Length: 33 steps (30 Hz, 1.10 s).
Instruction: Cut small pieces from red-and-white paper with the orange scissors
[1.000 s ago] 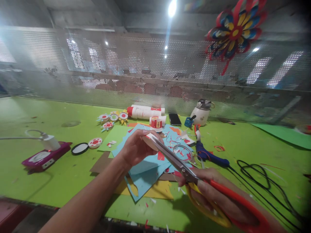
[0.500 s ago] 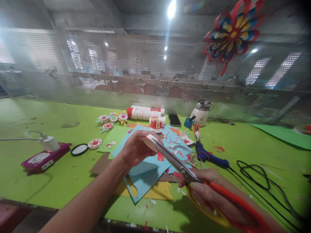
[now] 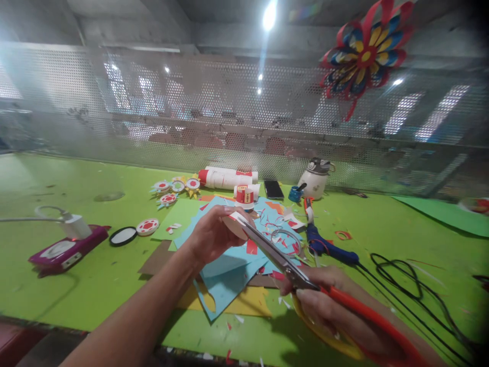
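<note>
My left hand (image 3: pixel 214 235) pinches a small white disc, seemingly paper or a cup bottom (image 3: pixel 234 224), above the pile of paper. My right hand (image 3: pixel 324 290) is wrapped round the red and yellow handles of a pair of scissors (image 3: pixel 278 259). The blade tips lie against the disc, near my left fingertips; the blades look nearly closed. Under both hands are light blue paper sheets (image 3: pixel 225 285) strewn with red and white scraps. Just beyond my left hand stands a red and white paper cup piece (image 3: pixel 244 197).
Right of the paper lies a blue glue gun (image 3: pixel 328 245) with a coiled black cord (image 3: pixel 397 275). A purple power strip (image 3: pixel 69 248), a black ring (image 3: pixel 123 236) and a patterned disc (image 3: pixel 147 227) sit left. Behind are paper flowers (image 3: pixel 168 199), stacked cups (image 3: pixel 225 178), a phone (image 3: pixel 273 189) and a jug (image 3: pixel 315 181).
The view has shifted very slightly. Both hands, the disc and the scissors keep nearly the same position.
</note>
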Available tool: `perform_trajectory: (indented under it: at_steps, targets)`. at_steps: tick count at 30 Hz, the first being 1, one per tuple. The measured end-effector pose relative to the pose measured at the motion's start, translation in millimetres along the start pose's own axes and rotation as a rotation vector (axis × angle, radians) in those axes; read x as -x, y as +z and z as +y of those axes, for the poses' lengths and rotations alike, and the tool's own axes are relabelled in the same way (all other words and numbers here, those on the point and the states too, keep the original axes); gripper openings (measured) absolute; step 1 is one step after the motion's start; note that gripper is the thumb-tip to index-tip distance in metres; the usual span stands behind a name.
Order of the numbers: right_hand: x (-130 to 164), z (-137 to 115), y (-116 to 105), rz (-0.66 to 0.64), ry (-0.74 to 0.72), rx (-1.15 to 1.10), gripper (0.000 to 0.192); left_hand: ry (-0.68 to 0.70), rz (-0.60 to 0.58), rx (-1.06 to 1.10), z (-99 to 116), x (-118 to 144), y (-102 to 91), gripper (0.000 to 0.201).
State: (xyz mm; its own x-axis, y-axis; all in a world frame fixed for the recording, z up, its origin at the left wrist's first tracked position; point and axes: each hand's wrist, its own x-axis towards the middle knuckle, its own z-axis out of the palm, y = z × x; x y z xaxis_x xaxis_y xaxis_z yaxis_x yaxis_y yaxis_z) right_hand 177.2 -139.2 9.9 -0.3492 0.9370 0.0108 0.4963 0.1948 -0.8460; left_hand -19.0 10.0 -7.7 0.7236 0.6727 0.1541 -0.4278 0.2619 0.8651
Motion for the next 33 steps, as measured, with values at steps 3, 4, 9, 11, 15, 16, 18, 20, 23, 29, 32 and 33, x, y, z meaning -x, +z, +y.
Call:
perform_trajectory:
  at_steps: [3,4,9,11,15,16,18,20,23,29,32,33]
  targets:
    - [0.4,4.4,0.0,-0.014,0.006,-0.034,0.028,-0.016,0.024,-0.012,0.1,0.0,-0.3,0.032]
    - [0.4,6.1,0.3,-0.014,0.007,-0.042,0.029,-0.021,0.031,-0.016,0.1,0.0,-0.5,0.032]
    - [0.6,6.4,1.0,-0.014,0.031,-0.04,0.031,-0.033,0.044,-0.031,0.2,-0.8,-1.0,0.032]
    - [1.1,2.2,0.7,-0.004,0.047,-0.017,0.029,-0.034,0.042,-0.028,0.6,-0.9,-0.7,0.032]
    - [2.0,-4.8,-0.1,0.016,0.047,-0.01,0.026,-0.029,0.047,-0.031,1.6,-0.8,0.3,0.031]
    - [1.9,-5.7,-0.3,0.018,0.028,0.0,0.026,-0.027,0.048,-0.033,1.7,-0.9,0.3,0.03]
    - [1.1,-6.6,-0.6,0.043,-0.021,0.043,0.025,-0.014,0.051,-0.031,1.6,-1.3,0.4,0.03]
    - [-0.8,-5.8,-0.5,0.075,-0.052,0.102,0.024,0.004,0.063,-0.023,1.2,-1.9,0.3,0.029]
    - [-4.8,-0.2,0.4,0.085,-0.005,0.163,0.024,0.021,0.098,-0.019,1.1,-2.9,0.6,0.027]
    - [-7.4,9.5,-0.6,0.105,0.041,0.226,0.024,-0.007,0.14,-0.072,2.9,-3.3,2.5,0.026]
    - [-5.3,8.3,-0.9,0.108,0.059,0.233,0.024,-0.033,0.117,-0.07,3.6,-3.2,3.1,0.027]
    - [-4.9,7.7,-0.7,0.106,0.065,0.238,0.024,-0.046,0.115,-0.065,3.7,-3.1,3.2,0.028]
